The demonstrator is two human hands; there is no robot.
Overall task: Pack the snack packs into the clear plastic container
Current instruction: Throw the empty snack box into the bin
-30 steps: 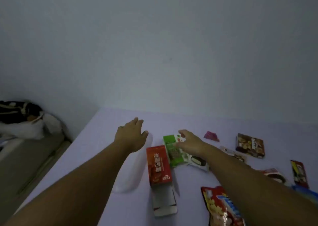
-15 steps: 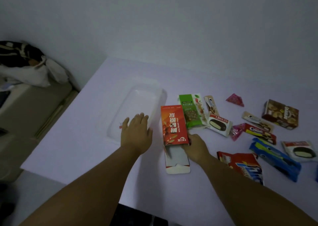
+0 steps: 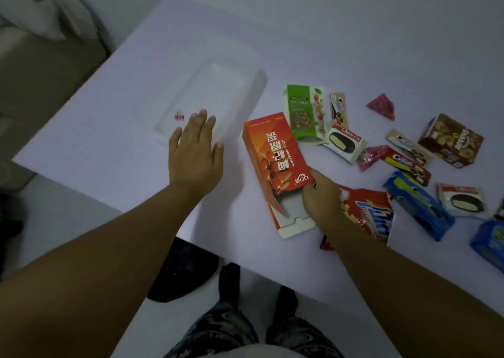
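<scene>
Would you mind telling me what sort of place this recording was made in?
Probably a room in a home, not a shop or lab: a plain white table against a bare wall, a beige couch-like seat with bags on it, and loose snack packs.

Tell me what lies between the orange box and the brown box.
Head view: the green pack, a Choco Pie and small wrappers lie between the orange box and the brown box.

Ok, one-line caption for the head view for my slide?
Right hand grips the red wolfberry box; open left hand at the empty clear container.
</scene>
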